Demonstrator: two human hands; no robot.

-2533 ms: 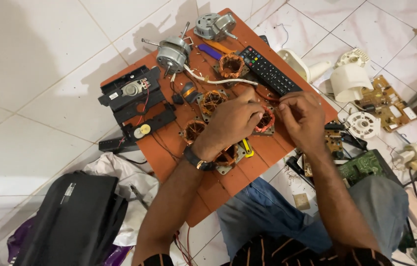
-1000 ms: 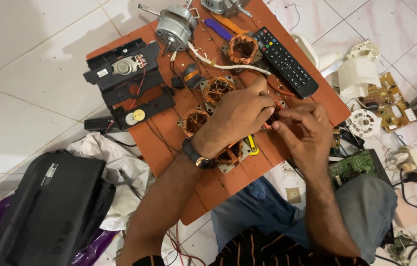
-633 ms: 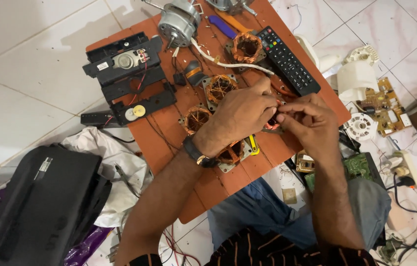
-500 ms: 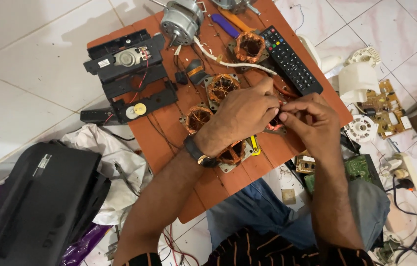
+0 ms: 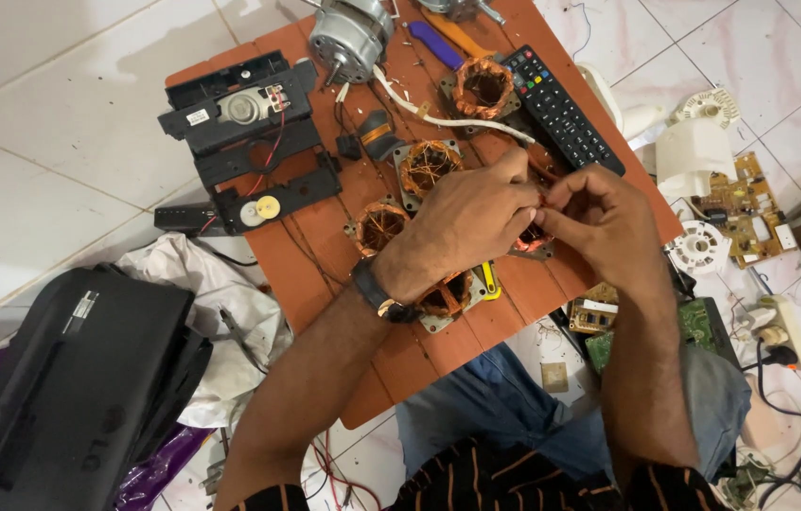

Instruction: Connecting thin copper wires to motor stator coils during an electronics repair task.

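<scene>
Head view: both hands, left hand (image 5: 471, 222) and right hand (image 5: 599, 222), pinched on copper coil (image 5: 531, 238) between them.

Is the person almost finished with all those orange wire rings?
Hard to say. Three copper-wound coils lie bare on the orange board, so those already look taken out. Right now the left hand and right hand meet over one more coil, pinching at its wire. A silver motor at the board's far edge is closed up, so it seems there is more to do.
</scene>
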